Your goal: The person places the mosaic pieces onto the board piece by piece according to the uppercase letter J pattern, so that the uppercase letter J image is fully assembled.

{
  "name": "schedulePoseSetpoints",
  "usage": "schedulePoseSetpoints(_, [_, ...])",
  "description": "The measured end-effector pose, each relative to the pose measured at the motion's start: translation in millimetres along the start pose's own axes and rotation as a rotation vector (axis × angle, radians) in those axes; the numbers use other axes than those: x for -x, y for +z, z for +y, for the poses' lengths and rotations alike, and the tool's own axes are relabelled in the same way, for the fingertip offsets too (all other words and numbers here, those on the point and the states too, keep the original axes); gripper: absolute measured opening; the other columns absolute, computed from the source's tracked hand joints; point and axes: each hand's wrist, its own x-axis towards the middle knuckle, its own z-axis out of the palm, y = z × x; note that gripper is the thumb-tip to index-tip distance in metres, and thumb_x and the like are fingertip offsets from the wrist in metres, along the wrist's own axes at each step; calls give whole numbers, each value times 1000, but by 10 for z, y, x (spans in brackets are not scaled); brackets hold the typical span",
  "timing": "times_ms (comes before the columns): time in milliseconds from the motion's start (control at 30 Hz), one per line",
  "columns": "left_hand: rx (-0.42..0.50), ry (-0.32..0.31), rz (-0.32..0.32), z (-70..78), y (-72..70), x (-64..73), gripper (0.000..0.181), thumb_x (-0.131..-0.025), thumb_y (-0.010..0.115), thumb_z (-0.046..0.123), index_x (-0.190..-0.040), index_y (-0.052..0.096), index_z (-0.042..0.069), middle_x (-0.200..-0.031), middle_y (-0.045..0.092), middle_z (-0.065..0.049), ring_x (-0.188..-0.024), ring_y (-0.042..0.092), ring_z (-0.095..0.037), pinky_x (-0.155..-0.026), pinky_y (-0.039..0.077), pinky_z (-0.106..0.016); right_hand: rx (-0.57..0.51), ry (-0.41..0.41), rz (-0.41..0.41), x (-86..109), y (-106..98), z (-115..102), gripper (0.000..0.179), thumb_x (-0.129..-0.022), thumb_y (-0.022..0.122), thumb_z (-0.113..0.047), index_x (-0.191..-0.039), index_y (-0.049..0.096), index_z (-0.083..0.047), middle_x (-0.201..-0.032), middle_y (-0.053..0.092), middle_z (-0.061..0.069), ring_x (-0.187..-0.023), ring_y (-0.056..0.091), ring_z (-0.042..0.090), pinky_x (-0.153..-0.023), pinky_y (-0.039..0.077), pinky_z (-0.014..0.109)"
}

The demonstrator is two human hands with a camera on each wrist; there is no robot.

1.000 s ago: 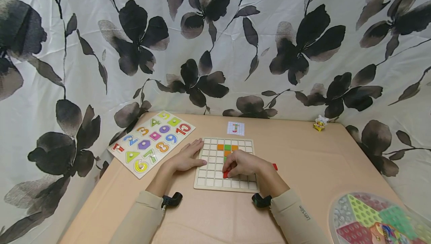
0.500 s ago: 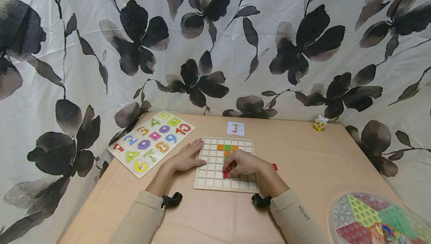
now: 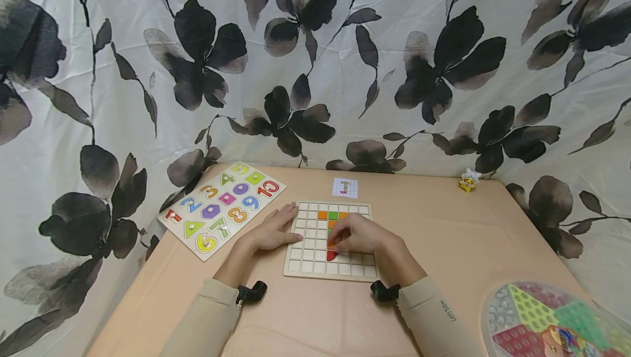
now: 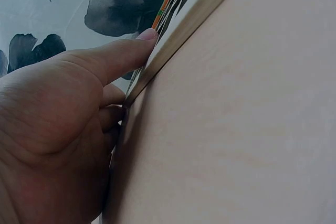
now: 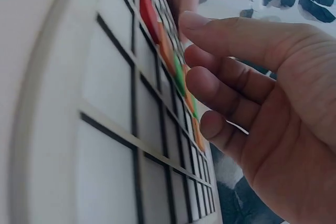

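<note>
A white gridded board (image 3: 307, 264) with a pale wooden frame lies mid-table. Orange and green square tiles (image 3: 333, 216) sit in its cells, with a red piece (image 3: 331, 255), curved on one side, at the bottom of the column. My left hand (image 3: 270, 232) rests at the board's left edge, fingers extended and thumb (image 4: 128, 56) on the rim. Over the column hovers my right hand (image 3: 359, 236), fingers loosely bent. In the right wrist view its thumb (image 5: 236, 35) is apart from the red piece (image 5: 148, 14), and nothing shows between thumb and fingers.
Behind the board lies a small grid card (image 3: 345, 188) with a coloured J-like pattern. A number and shape puzzle board (image 3: 199, 241) is at the left. A round clear container (image 3: 537, 313) of coloured pieces stands front right, and a small toy figure (image 3: 469, 180) at the back right.
My right hand has come off the red piece and shifted slightly up and right, so more of that piece shows. A red bit beside the right wrist is now out of sight. The left hand stays put.
</note>
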Motion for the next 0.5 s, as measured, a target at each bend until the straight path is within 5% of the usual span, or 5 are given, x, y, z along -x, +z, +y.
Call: schedulePoseSetpoints(500, [-12,-5,5,15,4,8,91,-97,70,44,-164,25,0,-175,13,-18,-163,8,-35,-133,1,-53,4,34,200,226,-349,-28,25,-88,83,-12,-114,81,-10,-109,77,13,-89,65,19,-78,55,27])
